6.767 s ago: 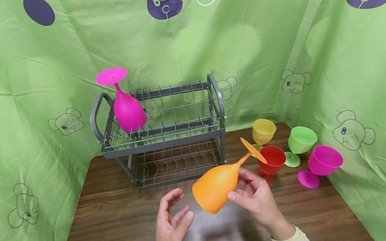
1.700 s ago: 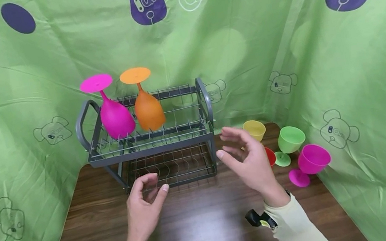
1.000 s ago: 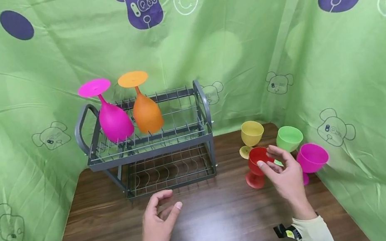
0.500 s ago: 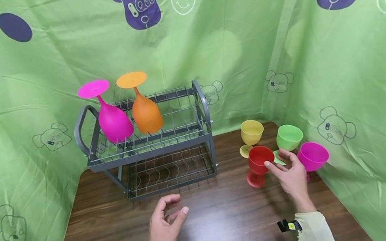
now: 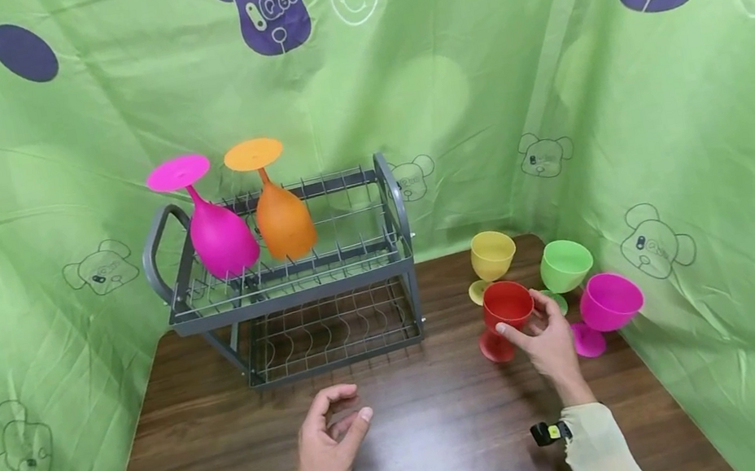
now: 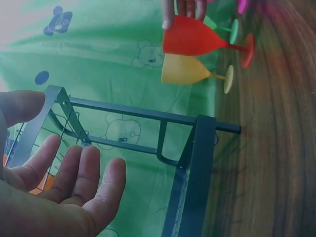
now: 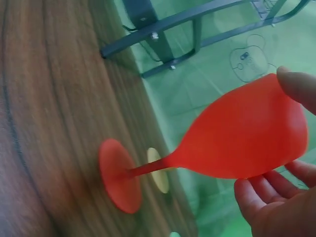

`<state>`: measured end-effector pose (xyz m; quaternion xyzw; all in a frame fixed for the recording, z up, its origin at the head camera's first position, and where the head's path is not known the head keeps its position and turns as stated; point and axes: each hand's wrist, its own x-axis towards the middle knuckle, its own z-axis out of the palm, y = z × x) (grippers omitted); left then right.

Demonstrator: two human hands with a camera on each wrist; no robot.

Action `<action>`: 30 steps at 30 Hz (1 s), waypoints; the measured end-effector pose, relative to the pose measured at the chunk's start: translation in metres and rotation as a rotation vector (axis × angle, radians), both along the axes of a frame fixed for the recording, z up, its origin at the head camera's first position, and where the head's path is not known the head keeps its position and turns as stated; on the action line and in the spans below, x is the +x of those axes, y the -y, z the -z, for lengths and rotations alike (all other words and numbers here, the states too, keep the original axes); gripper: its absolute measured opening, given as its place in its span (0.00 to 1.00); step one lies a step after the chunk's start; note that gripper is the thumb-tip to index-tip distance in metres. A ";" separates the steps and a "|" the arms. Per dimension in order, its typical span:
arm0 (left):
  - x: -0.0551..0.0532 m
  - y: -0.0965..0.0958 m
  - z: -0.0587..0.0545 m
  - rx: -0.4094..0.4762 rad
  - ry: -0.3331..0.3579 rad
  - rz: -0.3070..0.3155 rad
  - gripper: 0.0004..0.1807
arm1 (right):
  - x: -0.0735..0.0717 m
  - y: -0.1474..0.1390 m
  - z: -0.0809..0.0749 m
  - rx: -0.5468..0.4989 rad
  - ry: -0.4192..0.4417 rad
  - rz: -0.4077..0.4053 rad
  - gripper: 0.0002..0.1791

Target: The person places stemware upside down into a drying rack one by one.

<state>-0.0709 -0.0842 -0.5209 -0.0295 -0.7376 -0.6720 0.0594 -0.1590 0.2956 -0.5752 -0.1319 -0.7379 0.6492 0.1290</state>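
I have the right hand [image 5: 549,344] gripping the red cup [image 5: 507,307] by its bowl, thumb on one side, fingers on the other. The cup stands on the table [image 5: 198,461], in from the right edge, toward the far right corner. The yellow cup [image 5: 493,257] is behind it, nearer the far edge. My left hand [image 5: 325,448] holds nothing, fingers loosely bent, in front of the rack [image 5: 299,299].

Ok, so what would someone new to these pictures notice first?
Probably the pink goblet and orange goblet, upside down on the rack's top tier, bright against the green cloth. Next, the red goblet, upright on the table to the right, its bowl gripped by the right hand. Beside it stand a yellow goblet, green goblet and second pink goblet.
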 end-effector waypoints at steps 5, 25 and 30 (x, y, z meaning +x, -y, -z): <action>0.001 0.000 0.002 0.010 0.014 0.007 0.20 | -0.003 0.003 0.009 -0.023 -0.029 -0.005 0.51; 0.003 0.002 0.006 0.006 0.016 0.016 0.19 | 0.000 0.007 0.012 0.009 -0.099 0.013 0.45; 0.002 0.005 0.004 -0.004 -0.003 0.021 0.20 | 0.004 0.010 0.006 0.060 -0.123 0.006 0.45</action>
